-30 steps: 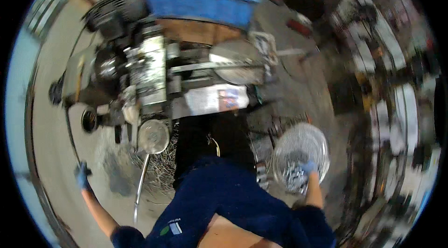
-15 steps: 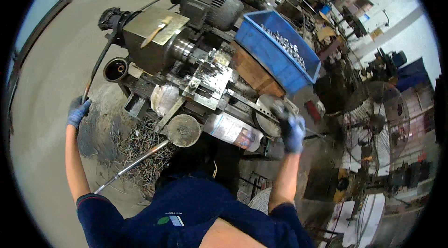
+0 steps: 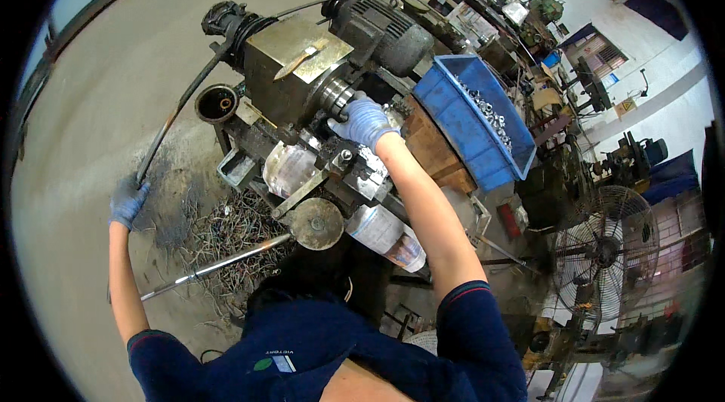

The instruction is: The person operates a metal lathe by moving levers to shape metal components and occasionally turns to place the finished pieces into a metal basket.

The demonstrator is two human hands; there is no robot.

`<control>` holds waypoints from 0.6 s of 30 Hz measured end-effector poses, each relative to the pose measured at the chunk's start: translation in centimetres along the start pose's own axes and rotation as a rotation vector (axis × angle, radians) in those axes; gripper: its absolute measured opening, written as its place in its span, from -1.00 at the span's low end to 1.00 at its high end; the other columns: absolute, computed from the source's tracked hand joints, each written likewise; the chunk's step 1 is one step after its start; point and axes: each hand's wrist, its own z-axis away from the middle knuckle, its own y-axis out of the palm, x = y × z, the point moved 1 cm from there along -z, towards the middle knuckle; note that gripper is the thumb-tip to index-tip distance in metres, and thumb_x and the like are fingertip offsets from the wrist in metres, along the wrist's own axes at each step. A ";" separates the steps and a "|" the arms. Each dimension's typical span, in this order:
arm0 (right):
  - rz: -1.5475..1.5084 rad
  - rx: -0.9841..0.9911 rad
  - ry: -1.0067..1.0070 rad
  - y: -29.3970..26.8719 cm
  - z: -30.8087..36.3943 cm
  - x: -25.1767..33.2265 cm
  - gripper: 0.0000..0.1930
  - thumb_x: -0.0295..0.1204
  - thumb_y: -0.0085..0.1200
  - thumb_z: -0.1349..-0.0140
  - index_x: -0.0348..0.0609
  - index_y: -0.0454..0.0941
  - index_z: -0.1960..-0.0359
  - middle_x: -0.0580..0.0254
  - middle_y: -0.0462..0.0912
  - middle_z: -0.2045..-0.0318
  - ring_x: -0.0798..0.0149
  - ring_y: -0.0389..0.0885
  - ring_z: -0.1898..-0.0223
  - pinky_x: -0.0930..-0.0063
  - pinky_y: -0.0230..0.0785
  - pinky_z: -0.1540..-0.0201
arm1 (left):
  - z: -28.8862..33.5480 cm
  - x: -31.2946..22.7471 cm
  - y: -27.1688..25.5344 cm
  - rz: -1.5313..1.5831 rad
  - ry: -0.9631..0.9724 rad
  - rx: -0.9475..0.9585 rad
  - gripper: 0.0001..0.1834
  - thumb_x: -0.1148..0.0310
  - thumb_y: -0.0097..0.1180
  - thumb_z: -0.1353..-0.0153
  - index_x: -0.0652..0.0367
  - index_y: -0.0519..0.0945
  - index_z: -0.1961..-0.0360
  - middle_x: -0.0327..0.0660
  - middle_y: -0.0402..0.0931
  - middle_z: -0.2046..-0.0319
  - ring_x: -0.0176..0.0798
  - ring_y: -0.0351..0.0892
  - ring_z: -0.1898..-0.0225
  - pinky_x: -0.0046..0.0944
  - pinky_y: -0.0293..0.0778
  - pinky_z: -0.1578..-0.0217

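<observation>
My left hand, in a blue-grey work glove, is closed around the lower end of a long dark lever. This lever runs up to the far left end of a small lathe's headstock. My gloved right hand reaches over the machine to the shiny spindle nose. Its fingers are curled at the spindle's front, thumb toward me; whatever lies inside them is hidden. Under my right wrist sits the metal tool slide, partly covered by the forearm. A wooden-handled brush rests on top of the headstock.
Behind the lathe stand a motor and a blue bin of small metal parts. Nearer me are a round metal disc, a chrome bar and a plastic bottle. Metal shavings litter the floor; a fan stands right.
My right hand has moved left and away from me, from the right end of the machine to the spindle. The left hand keeps hold of the lever. The whole view has shifted slightly.
</observation>
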 end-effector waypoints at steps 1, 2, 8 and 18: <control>-0.034 0.002 0.052 0.7 -0.5 -0.2 -0.45 0.04 0.18 0.08 -0.26 0.60 0.28 -0.14 0.59 0.27 -0.04 0.58 0.18 0.26 0.40 0.03 | 0.0 0.2 0.1 -0.020 0.004 -0.037 -0.57 0.07 0.08 -0.09 0.18 0.55 0.14 0.12 0.53 0.25 0.17 0.48 0.16 0.02 0.39 0.14; -0.065 0.005 0.107 0.9 -1.1 0.0 -0.46 0.03 0.18 0.07 -0.25 0.60 0.27 -0.12 0.60 0.28 -0.04 0.59 0.18 0.27 0.40 0.04 | 0.0 -0.1 0.1 -0.038 0.010 -0.073 -0.58 0.08 0.08 -0.09 0.17 0.55 0.15 0.11 0.53 0.25 0.17 0.49 0.16 0.02 0.39 0.14; -0.265 -0.141 0.191 -0.4 -1.4 1.8 -0.39 -0.01 0.24 0.08 -0.47 0.54 0.31 -0.07 0.65 0.37 0.01 0.62 0.24 0.31 0.45 0.13 | -0.1 -4.1 -1.4 -0.128 -0.108 0.013 -0.61 0.14 0.02 -0.12 0.18 0.54 0.13 0.05 0.52 0.20 0.12 0.46 0.12 0.00 0.36 0.08; -0.289 -0.100 0.238 0.7 -2.3 1.0 -0.37 -0.02 0.20 0.04 -0.28 0.42 0.07 0.00 0.63 0.24 0.07 0.59 0.15 0.33 0.39 0.04 | -12.2 7.8 -3.7 -0.547 0.118 -0.229 -0.85 0.39 0.00 -0.05 0.13 0.52 0.33 -0.01 0.54 0.47 0.07 0.56 0.40 0.01 0.44 0.37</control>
